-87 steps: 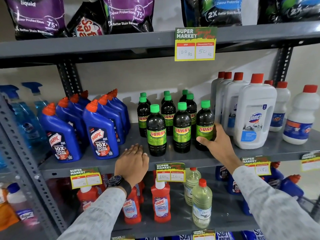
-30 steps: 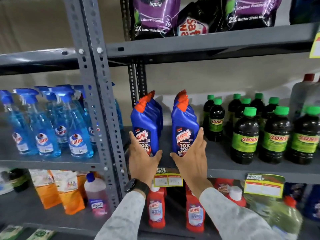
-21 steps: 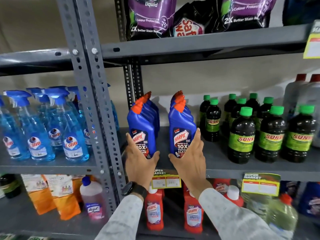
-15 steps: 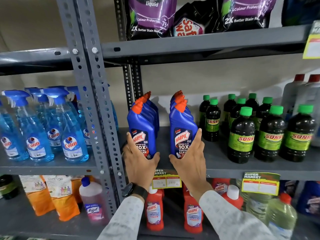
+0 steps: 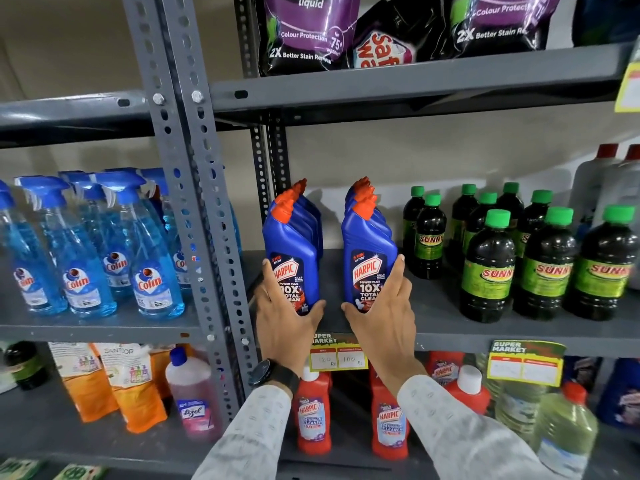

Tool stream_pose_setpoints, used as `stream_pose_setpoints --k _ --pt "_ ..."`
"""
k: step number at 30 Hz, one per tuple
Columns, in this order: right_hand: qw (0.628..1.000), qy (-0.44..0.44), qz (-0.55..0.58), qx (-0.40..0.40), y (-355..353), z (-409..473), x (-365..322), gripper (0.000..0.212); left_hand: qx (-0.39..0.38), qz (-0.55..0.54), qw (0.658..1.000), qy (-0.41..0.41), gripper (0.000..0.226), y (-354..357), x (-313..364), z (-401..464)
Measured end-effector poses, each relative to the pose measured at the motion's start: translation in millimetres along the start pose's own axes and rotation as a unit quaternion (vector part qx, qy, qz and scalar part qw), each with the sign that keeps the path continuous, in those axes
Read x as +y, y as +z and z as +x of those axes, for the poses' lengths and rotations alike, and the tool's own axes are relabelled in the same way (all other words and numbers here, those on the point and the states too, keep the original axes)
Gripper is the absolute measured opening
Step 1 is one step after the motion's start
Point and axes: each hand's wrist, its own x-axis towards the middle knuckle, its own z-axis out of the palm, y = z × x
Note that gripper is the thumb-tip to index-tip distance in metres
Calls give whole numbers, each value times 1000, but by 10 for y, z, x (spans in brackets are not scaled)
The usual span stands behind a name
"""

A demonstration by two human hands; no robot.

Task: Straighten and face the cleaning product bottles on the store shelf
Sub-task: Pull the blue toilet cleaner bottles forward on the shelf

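Observation:
Two rows of blue Harpic bottles with orange caps stand on the grey middle shelf, labels facing me. My left hand wraps the base of the front bottle of the left row. My right hand grips the lower part of the front bottle of the right row. Both bottles are upright at the shelf's front edge, a narrow gap between them. To the right stand several dark Sunny bottles with green caps.
A perforated grey upright post rises just left of my left hand. Blue Colin spray bottles fill the neighbouring shelf. White bottles stand far right. Red Harpic bottles sit below, detergent pouches above. A price tag hangs between my wrists.
Earlier my right hand was on a Sunny bottle and my left lay on the shelf edge. Both hands moved left onto the front Harpic bottles; in the last second they have barely shifted.

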Motion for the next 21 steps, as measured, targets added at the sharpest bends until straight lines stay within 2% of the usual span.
stream_pose_setpoints --k 10,13,15,18,21 --pt "999 -1 30 -15 -36 24 -22 125 3 -5 1000 14 126 12 5 -28" --pt "997 -8 62 -40 -168 13 24 125 1 -46 999 -2 123 -6 22 -88" --pt "996 -42 62 -43 -367 -3 100 112 34 -75 997 -7 109 -26 68 -210" --pt "994 -100 34 -11 -811 26 263 88 104 -99 988 57 77 -18 225 -453" --pt "993 -110 28 21 -1268 121 472 73 102 -132 980 104 59 120 580 -623"
